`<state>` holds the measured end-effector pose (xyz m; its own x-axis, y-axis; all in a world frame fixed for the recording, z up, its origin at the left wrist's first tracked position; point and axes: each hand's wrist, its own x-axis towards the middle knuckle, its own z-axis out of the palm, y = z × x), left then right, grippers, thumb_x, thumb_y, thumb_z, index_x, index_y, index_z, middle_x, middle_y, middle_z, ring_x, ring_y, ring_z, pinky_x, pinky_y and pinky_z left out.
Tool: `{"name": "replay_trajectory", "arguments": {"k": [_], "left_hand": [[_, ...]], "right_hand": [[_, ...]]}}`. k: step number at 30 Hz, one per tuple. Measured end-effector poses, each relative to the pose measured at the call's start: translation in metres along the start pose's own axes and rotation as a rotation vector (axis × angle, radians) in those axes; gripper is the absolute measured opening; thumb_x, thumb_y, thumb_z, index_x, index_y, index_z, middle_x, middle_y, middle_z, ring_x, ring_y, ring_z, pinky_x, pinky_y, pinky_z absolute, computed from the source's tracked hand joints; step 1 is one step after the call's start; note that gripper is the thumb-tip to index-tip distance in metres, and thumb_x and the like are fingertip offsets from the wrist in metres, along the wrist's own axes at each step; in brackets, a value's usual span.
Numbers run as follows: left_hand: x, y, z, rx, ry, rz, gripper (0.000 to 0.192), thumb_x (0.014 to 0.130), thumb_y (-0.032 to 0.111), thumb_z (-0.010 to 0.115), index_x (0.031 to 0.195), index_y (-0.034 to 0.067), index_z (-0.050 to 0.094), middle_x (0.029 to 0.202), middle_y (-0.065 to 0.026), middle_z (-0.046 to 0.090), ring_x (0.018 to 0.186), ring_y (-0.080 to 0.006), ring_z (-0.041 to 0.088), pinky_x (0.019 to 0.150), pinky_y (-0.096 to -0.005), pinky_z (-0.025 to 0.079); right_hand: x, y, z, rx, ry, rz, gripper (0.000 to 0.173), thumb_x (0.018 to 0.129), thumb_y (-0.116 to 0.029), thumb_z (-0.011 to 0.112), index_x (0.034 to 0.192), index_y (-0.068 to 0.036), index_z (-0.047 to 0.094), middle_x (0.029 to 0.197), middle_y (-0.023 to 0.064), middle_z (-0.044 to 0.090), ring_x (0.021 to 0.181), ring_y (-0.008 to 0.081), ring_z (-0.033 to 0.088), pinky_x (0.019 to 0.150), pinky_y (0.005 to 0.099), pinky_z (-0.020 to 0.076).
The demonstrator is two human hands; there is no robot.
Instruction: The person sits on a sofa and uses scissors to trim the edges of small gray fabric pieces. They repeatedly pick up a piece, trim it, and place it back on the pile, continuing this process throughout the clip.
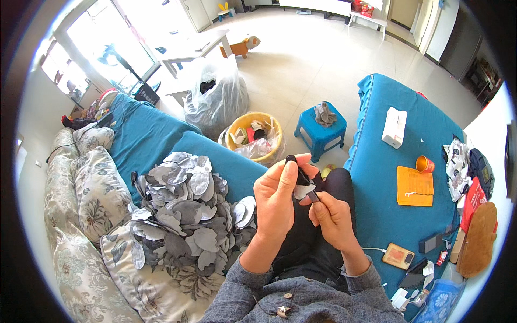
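In my left hand (276,198), raised over my lap, a small black fabric piece (302,177) is pinched between thumb and fingers. A pale lining (303,191) shows at its lower edge. My right hand (332,216) grips a flat grey strip-like tool (313,196) whose upper end meets that lower edge; whether it goes inside is hidden. Close by on the left, a large heap of grey, leaf-shaped fabric pieces (190,218) lies on the sofa. Several paler pieces (244,212) are stacked at the heap's right side.
A yellow waste basket (278,139) and a full translucent plastic bag (218,109) stand ahead. To their right, a blue stool (319,127) carries a grey cloth (325,115). The blue-covered seat (379,169) on my right holds a tissue box (394,127), an orange envelope (415,187) and a phone (398,256).
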<state>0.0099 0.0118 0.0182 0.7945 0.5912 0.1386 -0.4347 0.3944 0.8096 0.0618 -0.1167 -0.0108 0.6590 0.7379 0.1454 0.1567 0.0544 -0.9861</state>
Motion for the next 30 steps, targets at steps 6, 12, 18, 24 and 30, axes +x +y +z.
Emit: {"name": "replay_trajectory", "arguments": {"k": [6, 12, 18, 24, 30], "left_hand": [[0.004, -0.002, 0.0, -0.068, 0.008, 0.035, 0.028, 0.097, 0.015, 0.051, 0.116, -0.002, 0.061, 0.099, -0.0124, 0.067, 0.085, -0.0142, 0.061, 0.077, -0.0252, 0.049], [-0.004, -0.013, 0.012, -0.179, -0.013, 0.035, 0.028, 0.099, 0.021, 0.047, 0.109, -0.002, 0.061, 0.098, -0.0139, 0.067, 0.083, -0.0195, 0.067, 0.066, -0.0251, 0.052], [0.001, -0.008, 0.01, -0.024, -0.035, 0.031, 0.028, 0.099, 0.026, 0.048, 0.098, 0.001, 0.06, 0.09, -0.0103, 0.066, 0.076, -0.0123, 0.062, 0.056, -0.0186, 0.046], [0.005, -0.013, 0.005, 0.022, -0.19, 0.047, 0.031, 0.1, 0.03, 0.047, 0.092, 0.002, 0.059, 0.087, -0.0076, 0.063, 0.069, -0.0082, 0.057, 0.054, -0.0167, 0.042], [0.015, -0.026, 0.003, 0.096, -0.3, 0.133, 0.036, 0.1, 0.031, 0.042, 0.085, 0.001, 0.055, 0.093, -0.0138, 0.06, 0.099, -0.0253, 0.056, 0.093, -0.0401, 0.041]], "right_hand": [[-0.011, 0.005, 0.004, -0.002, 0.015, 0.042, 0.028, 0.099, -0.023, 0.047, 0.086, -0.001, 0.061, 0.057, -0.002, 0.044, 0.051, 0.0051, 0.039, 0.046, 0.0222, 0.0306], [-0.004, 0.004, 0.01, -0.033, 0.101, -0.055, 0.024, 0.097, -0.017, 0.048, 0.081, -0.002, 0.059, 0.054, 0.0024, 0.045, 0.049, 0.0092, 0.045, 0.047, 0.025, 0.0352], [0.005, 0.004, 0.002, -0.007, 0.014, -0.048, 0.022, 0.097, -0.015, 0.048, 0.083, -0.002, 0.059, 0.056, 0.0034, 0.048, 0.05, 0.0101, 0.048, 0.046, 0.0252, 0.0359], [0.017, -0.006, 0.0, -0.023, 0.059, -0.134, 0.022, 0.097, -0.014, 0.048, 0.086, 0.001, 0.059, 0.058, 0.0048, 0.052, 0.052, 0.012, 0.052, 0.049, 0.026, 0.0405], [0.022, -0.006, 0.008, 0.074, 0.074, -0.072, 0.021, 0.096, -0.013, 0.049, 0.086, 0.002, 0.059, 0.059, 0.0059, 0.053, 0.052, 0.0118, 0.052, 0.049, 0.0259, 0.0408]]}}
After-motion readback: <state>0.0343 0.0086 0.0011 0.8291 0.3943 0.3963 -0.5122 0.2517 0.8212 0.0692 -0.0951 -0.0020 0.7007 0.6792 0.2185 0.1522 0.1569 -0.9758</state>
